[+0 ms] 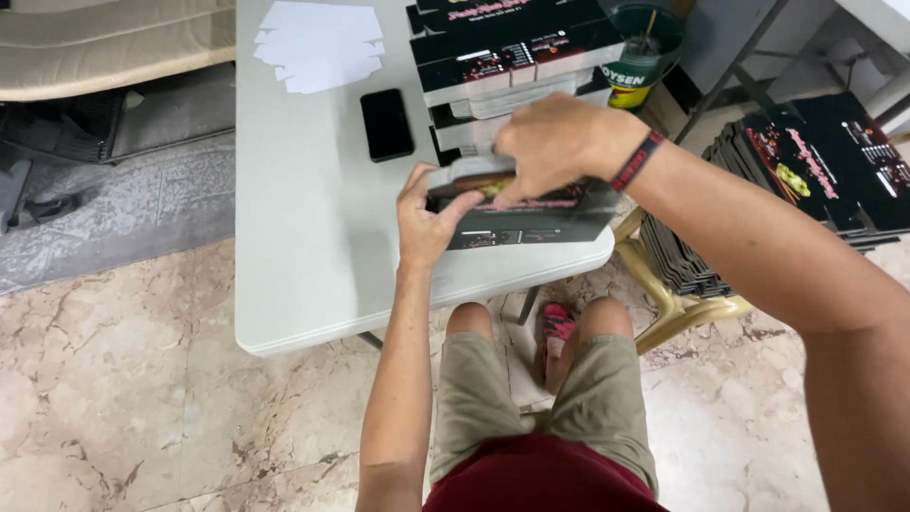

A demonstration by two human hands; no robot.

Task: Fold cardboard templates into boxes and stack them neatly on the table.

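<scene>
A black printed cardboard box (540,220) lies at the near right edge of the white table (303,246). My left hand (428,220) grips its left end, thumb and fingers around the flap. My right hand (559,142), with a dark red-trimmed wristband, presses down on the box's top from above. Behind the box stands a stack of folded black boxes (512,57).
A black phone (386,123) lies on the table, with white flat cut-outs (318,43) farther back. A pile of flat black box blanks (815,180) rests on a yellow plastic chair at the right. A green bucket (637,47) stands beyond the table. Marble floor below.
</scene>
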